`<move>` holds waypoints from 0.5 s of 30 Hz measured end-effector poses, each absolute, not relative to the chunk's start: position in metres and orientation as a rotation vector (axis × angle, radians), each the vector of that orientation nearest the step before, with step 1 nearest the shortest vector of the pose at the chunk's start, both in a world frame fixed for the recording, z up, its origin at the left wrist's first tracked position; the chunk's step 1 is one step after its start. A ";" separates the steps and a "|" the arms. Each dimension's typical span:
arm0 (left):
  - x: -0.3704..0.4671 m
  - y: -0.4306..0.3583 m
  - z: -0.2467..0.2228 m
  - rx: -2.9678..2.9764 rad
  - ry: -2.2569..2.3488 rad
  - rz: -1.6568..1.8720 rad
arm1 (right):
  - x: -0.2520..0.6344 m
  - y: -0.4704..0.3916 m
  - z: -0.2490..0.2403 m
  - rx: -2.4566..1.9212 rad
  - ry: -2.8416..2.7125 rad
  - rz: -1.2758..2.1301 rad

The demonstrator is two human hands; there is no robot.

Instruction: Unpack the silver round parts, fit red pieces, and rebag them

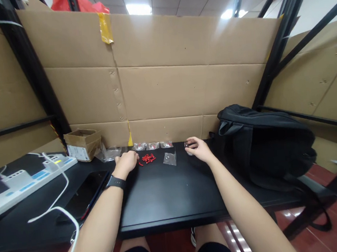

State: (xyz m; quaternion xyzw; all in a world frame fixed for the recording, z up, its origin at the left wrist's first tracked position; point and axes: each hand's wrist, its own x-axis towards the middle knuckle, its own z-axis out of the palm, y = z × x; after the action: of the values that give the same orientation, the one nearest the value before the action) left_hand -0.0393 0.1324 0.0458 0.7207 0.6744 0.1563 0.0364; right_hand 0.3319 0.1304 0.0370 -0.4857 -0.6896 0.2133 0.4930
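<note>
My left hand (127,163), a dark watch on its wrist, is at the left of a small pile of red pieces (148,158). Its fingers are curled downward, and what they hold, if anything, is hidden. One curved red piece (141,164) lies close to its fingertips. Farther right, my right hand (200,149) has its thumb and fingers around a small clear round object (187,145), partly covered by the fingers. Between the hands lies a flat clear plastic bag (170,158). Three clear packets with red bits inside (153,146) line the back of the black table (170,198).
At the left are a white power strip (36,186) with a cable, a dark phone or tablet (87,194), an open cardboard box (83,144) and crumpled clear plastic (109,154). A black backpack (272,143) stands at the right. A cardboard wall (164,90) closes the back.
</note>
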 end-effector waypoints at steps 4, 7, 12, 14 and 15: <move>-0.050 0.135 0.045 2.391 1.794 0.383 | 0.332 0.131 0.036 -1.165 -1.695 0.513; -0.053 0.136 0.044 2.385 1.684 0.341 | 0.332 0.131 0.036 -1.162 -1.703 0.507; -0.048 0.131 0.047 2.362 1.754 0.317 | 0.328 0.127 0.039 -1.169 -1.703 0.496; -0.044 0.127 0.052 2.397 1.800 0.381 | 0.323 0.122 0.044 -1.133 -1.713 0.493; -0.041 0.125 0.055 2.409 1.802 0.453 | 0.319 0.119 0.047 -1.106 -1.721 0.487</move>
State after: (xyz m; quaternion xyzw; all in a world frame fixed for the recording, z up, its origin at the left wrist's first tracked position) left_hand -0.0414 0.1253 0.0548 0.7908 0.5916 0.1488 0.0494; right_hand 0.3194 0.1185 0.0474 -0.4564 -0.7106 0.2010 0.4963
